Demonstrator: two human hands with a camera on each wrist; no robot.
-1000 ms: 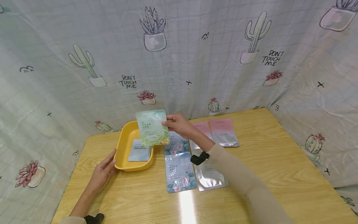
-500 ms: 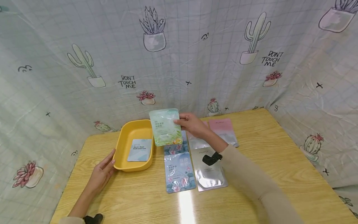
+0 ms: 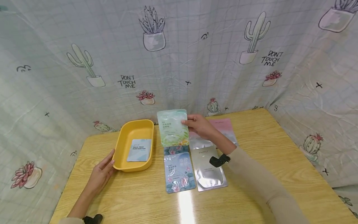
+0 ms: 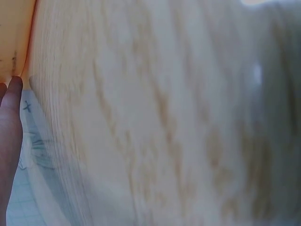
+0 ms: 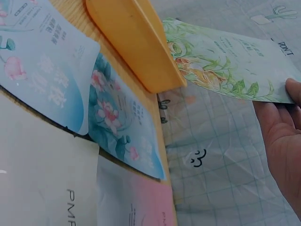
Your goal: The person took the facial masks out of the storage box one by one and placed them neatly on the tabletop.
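Note:
In the head view my right hand (image 3: 199,124) pinches the right edge of a green floral sachet (image 3: 173,129), thumb on its front face. The sachet hangs above a blue lotus sachet (image 5: 124,115) and partly covers it in the head view. My left hand (image 3: 99,175) touches the front left side of a yellow tray (image 3: 118,152) with extended fingers; the left wrist view shows one finger (image 4: 11,108) against the tray wall. Inside the tray lies a pale blue packet (image 3: 139,150) with printed text.
A second blue lotus sachet (image 3: 180,172) lies nearer the front, beside a silver sachet (image 3: 205,177). Two pink-and-silver sachets (image 3: 223,126) lie at the back, partly behind my right arm. A printed curtain (image 3: 179,62) rises behind the wooden table (image 3: 134,196).
My right hand has moved right with the green floral sachet, from over the tray's right side to over the back lotus sachet. The left hand has stayed at the tray.

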